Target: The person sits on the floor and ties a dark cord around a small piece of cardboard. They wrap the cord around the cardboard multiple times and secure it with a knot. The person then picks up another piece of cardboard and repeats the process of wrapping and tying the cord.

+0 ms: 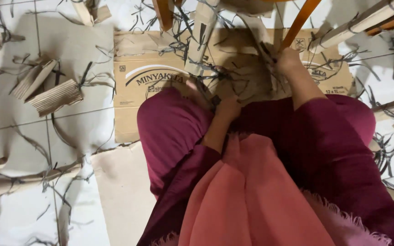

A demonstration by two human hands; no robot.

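Just above the frame's middle, the left hand (228, 108) and right hand (289, 59) have their fingers closed on thin dark strips (247, 73) tangled over a flattened cardboard box (133, 86) on the floor. Keeping each strip taut should help avoid snarls.

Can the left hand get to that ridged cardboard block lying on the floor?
Probably yes, with a stretch. The left hand is busy among the dark strips over the lap, and the ridged cardboard block lies off to the left on the floor tiles. Only loose strips lie between.
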